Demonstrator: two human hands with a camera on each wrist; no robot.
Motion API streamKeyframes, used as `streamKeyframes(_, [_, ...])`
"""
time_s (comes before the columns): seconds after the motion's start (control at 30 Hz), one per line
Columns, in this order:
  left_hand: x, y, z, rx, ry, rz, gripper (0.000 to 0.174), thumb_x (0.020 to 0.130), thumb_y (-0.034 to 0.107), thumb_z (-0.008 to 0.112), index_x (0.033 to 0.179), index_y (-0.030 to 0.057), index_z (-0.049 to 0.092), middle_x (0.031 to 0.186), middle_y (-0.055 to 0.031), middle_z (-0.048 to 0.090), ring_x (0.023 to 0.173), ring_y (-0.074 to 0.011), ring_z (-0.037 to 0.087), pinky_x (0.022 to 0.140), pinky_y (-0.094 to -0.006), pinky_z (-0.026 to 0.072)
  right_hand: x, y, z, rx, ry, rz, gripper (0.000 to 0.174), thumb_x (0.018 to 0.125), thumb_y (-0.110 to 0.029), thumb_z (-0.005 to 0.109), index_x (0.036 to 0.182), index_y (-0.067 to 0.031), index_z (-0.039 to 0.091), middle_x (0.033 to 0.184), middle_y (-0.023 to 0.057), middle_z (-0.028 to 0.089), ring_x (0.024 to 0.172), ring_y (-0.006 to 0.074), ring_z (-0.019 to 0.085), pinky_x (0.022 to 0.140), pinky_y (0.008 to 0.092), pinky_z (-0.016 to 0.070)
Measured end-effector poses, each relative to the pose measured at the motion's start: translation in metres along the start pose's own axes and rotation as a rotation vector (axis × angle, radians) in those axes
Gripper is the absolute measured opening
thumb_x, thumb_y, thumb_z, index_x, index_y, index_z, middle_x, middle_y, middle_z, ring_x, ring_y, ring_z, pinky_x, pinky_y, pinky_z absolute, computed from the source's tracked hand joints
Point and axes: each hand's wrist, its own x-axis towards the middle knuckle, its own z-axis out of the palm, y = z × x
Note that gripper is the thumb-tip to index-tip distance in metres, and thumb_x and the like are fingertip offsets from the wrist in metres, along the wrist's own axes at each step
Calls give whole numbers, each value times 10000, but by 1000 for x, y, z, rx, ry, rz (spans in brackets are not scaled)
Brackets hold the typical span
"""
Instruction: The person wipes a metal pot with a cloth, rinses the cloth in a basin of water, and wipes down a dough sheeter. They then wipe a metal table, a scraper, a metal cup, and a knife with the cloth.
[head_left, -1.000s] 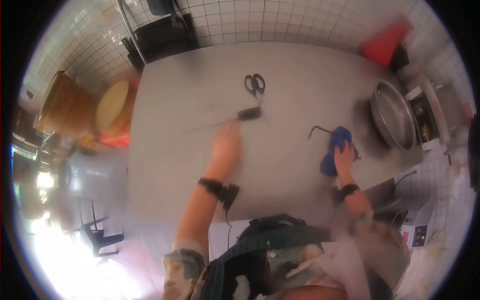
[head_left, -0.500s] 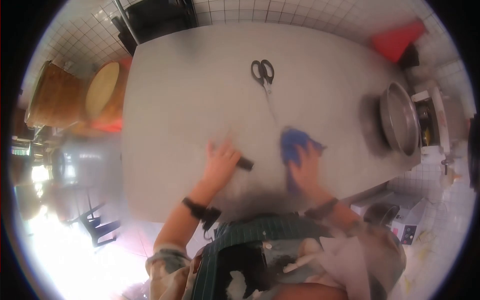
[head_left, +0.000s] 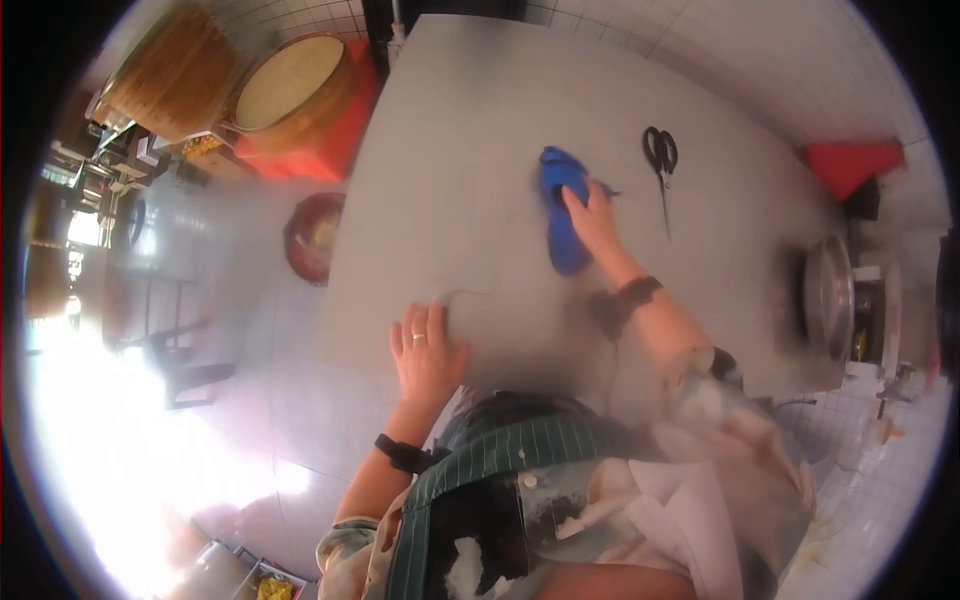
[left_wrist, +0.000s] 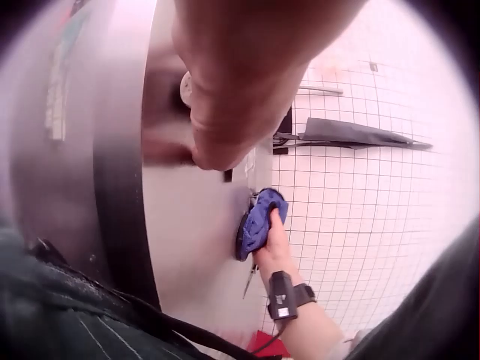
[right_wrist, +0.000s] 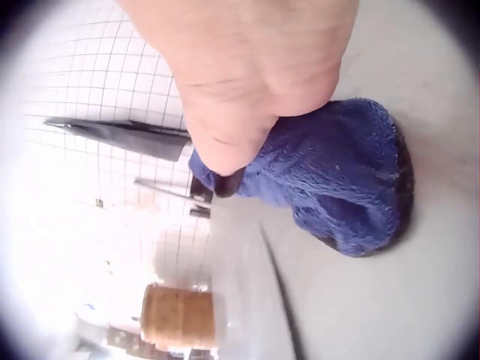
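Observation:
Crumpled on the grey table (head_left: 470,120) is a blue cloth (head_left: 568,245) with dark trim, gripped from above by my right hand (head_left: 598,222). In the right wrist view the cloth (right_wrist: 330,161) is fuzzy, bunched under the palm, and a short black piece (right_wrist: 227,184) shows at the thumb. My left hand (head_left: 425,360), wearing a ring, lies near the table's front left edge with fingers extended. A faint thin line (head_left: 468,292) shows on the table beside its index finger. Black-handled scissors (head_left: 660,160) lie to the right of the cloth.
A metal pan (head_left: 828,300) stands at the table's right side, near a red object (head_left: 850,165). Beyond the left edge are a wooden tub (head_left: 290,85), a red box (head_left: 330,140) and a dark red bowl (head_left: 310,240).
The right hand has carried the cloth leftward, then farther up the table. The dark-handled thin tool earlier at the left hand no longer shows there. The head view has swung left.

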Motion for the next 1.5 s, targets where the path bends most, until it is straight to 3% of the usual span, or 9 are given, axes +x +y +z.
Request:
streamKeyframes(0.07, [0,-13,3,52,32,8,594,791,220,666,1286,-19,441,1266,-207,476,1291,-394,373,1034,-548,294,-30,-42,6,38,-217,-58,517,863,-349,599,1209,30,537,1241,244,533,1175,373,492,1025,417,363])
streamKeyframes(0.17, [-3,-26,5,99,62,3,598,772,196,666,1275,-45,451,1283,-205,457,1318,-389,338,1055,-558,270,-78,-82,47,-142,-416,-690,505,725,-241,705,1196,-107,581,1355,173,451,1269,386,396,1035,587,283])
streamKeyframes(0.5, [3,-70,-8,248,120,132,426,754,141,634,1153,5,567,1218,-168,533,1299,-362,388,1058,-564,278,59,-73,121,-219,-169,-392,453,808,-312,650,1193,-79,595,1377,170,446,1311,355,375,1064,585,258])
streamKeyframes(0.77, [76,-52,7,87,99,81,478,784,225,671,1187,12,529,1252,-141,517,1272,-323,416,1016,-576,309,1,-70,103,-288,-113,-326,458,832,-324,632,1209,-69,581,1405,196,410,1316,389,356,1058,600,260])
streamKeyframes(1.03, [90,-64,21,233,49,289,355,749,228,694,989,-7,577,1190,-150,541,1316,-301,374,1058,-585,266,-69,-64,38,-303,-507,-502,498,774,-213,692,1243,-123,551,1446,150,359,1344,357,330,1092,567,245])
streamKeyframes(1.17, [86,-63,12,300,21,371,312,742,205,689,956,-2,593,1197,-144,541,1332,-286,351,1077,-584,236,-9,0,46,-394,-145,-319,452,810,-282,654,1213,-91,578,1408,140,417,1293,340,405,1066,565,280])
streamKeyframes(1.27, [69,-61,-17,296,11,306,317,729,200,690,967,9,604,1132,-146,577,1206,-297,483,1003,-518,365,19,3,18,-420,-87,-230,449,832,-322,631,1201,-71,588,1377,138,455,1258,341,439,1042,564,303])
streamKeyframes(1.33, [55,-57,-57,56,-386,-200,302,772,243,668,971,17,641,1048,-163,639,999,-331,594,869,-438,467,22,6,12,-454,-45,-163,456,839,-328,629,1207,-63,585,1361,160,466,1250,342,443,1020,551,326])
streamKeyframes(1.5, [17,-98,-87,-259,-430,-294,284,821,240,629,974,1,616,887,-166,654,757,-335,624,704,-378,504,2,10,35,-472,213,13,451,833,-324,634,1203,-68,589,1315,209,492,1218,361,460,983,492,376])
